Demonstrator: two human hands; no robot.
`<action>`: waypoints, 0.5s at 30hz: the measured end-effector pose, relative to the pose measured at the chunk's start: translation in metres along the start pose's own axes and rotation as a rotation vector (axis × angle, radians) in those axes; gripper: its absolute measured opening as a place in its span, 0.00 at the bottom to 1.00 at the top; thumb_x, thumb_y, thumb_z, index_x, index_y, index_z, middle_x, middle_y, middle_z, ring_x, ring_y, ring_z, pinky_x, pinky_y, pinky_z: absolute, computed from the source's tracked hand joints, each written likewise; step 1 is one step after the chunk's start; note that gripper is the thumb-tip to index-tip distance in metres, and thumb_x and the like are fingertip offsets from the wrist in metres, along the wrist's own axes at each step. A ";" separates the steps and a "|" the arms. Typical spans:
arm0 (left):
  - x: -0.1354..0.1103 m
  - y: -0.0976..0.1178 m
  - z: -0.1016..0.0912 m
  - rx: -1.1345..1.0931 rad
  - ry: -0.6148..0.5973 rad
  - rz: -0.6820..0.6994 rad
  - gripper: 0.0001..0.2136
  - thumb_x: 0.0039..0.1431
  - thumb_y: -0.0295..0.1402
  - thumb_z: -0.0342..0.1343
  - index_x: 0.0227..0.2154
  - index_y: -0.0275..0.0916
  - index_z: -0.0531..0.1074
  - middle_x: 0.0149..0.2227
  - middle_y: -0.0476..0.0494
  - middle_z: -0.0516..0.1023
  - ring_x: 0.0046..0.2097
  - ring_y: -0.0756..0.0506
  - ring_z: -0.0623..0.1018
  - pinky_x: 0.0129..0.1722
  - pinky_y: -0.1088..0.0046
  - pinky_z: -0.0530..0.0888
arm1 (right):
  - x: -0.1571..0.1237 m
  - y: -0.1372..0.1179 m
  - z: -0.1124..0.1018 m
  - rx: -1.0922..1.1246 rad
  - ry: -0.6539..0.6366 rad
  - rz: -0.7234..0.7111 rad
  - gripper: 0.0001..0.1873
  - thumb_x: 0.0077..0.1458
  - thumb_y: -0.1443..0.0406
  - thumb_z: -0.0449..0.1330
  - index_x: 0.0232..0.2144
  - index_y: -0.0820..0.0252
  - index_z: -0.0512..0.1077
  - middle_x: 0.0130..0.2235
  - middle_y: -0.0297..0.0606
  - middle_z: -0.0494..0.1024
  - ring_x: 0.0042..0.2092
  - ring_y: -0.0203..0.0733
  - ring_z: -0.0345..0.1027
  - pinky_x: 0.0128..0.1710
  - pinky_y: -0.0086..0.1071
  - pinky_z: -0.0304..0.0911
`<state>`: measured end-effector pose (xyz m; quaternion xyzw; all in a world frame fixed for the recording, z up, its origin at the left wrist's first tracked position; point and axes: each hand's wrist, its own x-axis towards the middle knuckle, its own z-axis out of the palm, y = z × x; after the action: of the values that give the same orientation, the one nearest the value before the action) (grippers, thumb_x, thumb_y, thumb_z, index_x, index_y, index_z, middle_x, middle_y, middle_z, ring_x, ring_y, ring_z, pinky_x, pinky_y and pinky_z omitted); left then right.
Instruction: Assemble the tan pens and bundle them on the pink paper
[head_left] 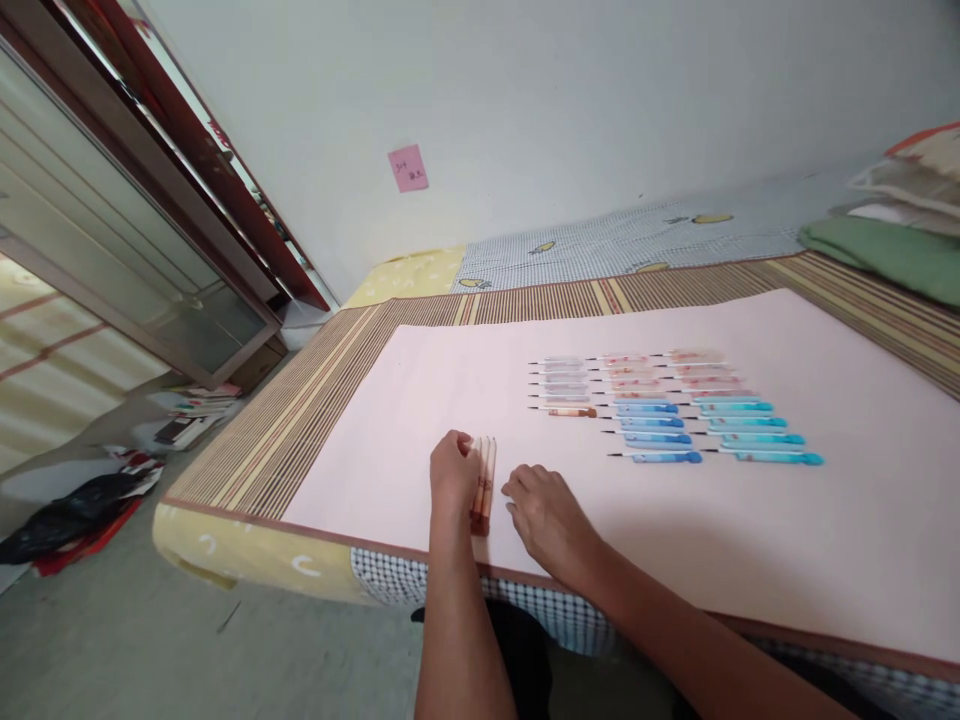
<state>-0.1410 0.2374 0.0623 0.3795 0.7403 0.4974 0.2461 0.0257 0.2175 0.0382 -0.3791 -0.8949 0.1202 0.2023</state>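
Observation:
A small row of brown-and-cream pens lies side by side near the front edge of the pink sheet, brown ends toward me. My left hand is at their left side, its fingers closed around the upper part of the outer pen. My right hand hovers just right of the row, fingers loosely bent and slightly apart, with nothing visible in it. Farther right lie columns of slim pens with dark tips pointing left: pale grey ones, pink ones, blue ones and turquoise ones. A single brown pen lies below the grey ones.
The pink sheet covers much of a striped mat on a bed. Folded green cloth sits at the back right. A pink note is on the wall. On the floor at left lies a black bag.

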 end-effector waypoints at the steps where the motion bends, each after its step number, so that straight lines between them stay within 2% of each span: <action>1: 0.000 0.000 0.000 0.027 -0.001 0.008 0.11 0.43 0.19 0.61 0.28 0.41 0.76 0.25 0.50 0.73 0.28 0.48 0.70 0.30 0.73 0.62 | 0.000 0.000 0.000 0.001 0.000 0.000 0.07 0.63 0.72 0.56 0.38 0.58 0.73 0.42 0.41 0.74 0.44 0.47 0.64 0.42 0.40 0.54; 7: 0.000 0.003 0.002 0.133 -0.029 0.046 0.11 0.43 0.18 0.59 0.28 0.41 0.74 0.25 0.49 0.73 0.28 0.47 0.71 0.30 0.73 0.63 | 0.001 -0.001 -0.002 -0.003 -0.007 0.005 0.06 0.62 0.72 0.58 0.38 0.59 0.73 0.42 0.41 0.74 0.45 0.47 0.64 0.42 0.40 0.55; 15: 0.003 -0.001 0.004 0.014 -0.043 0.035 0.13 0.41 0.16 0.59 0.28 0.41 0.76 0.24 0.50 0.73 0.27 0.47 0.70 0.30 0.73 0.63 | 0.001 -0.002 -0.002 -0.031 -0.003 -0.003 0.05 0.61 0.71 0.59 0.39 0.59 0.73 0.42 0.42 0.74 0.44 0.48 0.64 0.41 0.41 0.55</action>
<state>-0.1397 0.2416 0.0600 0.4048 0.7316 0.4880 0.2506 0.0250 0.2168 0.0410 -0.3808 -0.8975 0.1067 0.1954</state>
